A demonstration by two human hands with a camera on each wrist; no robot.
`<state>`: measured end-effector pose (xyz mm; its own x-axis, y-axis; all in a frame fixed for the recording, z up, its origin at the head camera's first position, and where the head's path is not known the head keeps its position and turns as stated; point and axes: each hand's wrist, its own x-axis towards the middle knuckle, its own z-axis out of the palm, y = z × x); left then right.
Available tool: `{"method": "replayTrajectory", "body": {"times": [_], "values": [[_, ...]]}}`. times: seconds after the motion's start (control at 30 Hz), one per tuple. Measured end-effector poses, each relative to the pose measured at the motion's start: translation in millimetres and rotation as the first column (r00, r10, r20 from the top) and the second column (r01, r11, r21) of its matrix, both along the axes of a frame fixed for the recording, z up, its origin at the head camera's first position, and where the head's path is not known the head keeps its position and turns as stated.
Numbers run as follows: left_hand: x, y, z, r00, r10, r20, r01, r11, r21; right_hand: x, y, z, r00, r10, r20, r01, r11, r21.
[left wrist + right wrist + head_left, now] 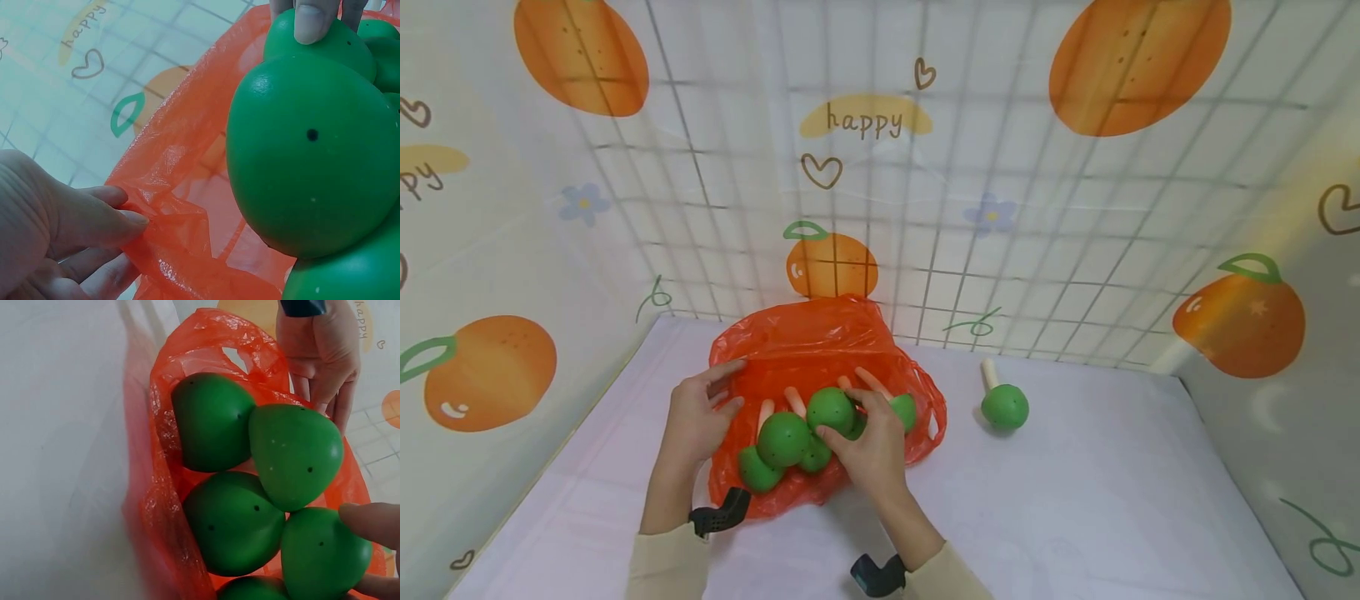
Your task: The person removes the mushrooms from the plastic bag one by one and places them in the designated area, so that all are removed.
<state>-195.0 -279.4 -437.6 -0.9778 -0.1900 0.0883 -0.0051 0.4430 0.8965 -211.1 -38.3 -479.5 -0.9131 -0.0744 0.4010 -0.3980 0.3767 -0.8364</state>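
Note:
A red plastic bag [805,329] lies spread on the table with its mouth open. Several toy mushrooms with green, black-dotted caps and pale stems lie in it, some piled on others. My right hand [876,442] grips one green-capped mushroom [831,410] by its cap, at the middle of the pile. At the bag's left side, my left hand [694,417] pinches the red plastic between thumb and finger, clearest in the left wrist view. Another mushroom [312,150] fills much of that view, beside the left hand. The right wrist view shows thumb and fingertips [369,522] on a cap.
One more green-capped mushroom [1005,407] lies on the white table [1075,500], to the right of the bag. A white curtain [737,108] printed with oranges hangs over a wire grid behind the table, and similar printed cloth borders both sides.

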Motion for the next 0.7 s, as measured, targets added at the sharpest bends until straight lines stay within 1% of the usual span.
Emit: {"method": "replayTrajectory", "body": {"times": [0.3,0.5,0.7], "values": [[0.3,-0.6,-0.1,1.0,0.003,0.01,-0.004,1.0,0.007,-0.1,-1.5,-0.7,1.0,-0.018,-0.007,0.018,1.0,0.018],[0.8,0.0,-0.2,1.0,0.001,0.004,-0.001,1.0,-0.004,0.2,-1.8,-0.9,1.0,-0.014,-0.023,0.014,1.0,-0.009],[1.9,1.5,1.5,1.0,0.006,0.012,-0.006,1.0,-0.014,1.0,-1.1,1.1,1.0,-0.017,-0.003,0.017,0.999,-0.037]]}}
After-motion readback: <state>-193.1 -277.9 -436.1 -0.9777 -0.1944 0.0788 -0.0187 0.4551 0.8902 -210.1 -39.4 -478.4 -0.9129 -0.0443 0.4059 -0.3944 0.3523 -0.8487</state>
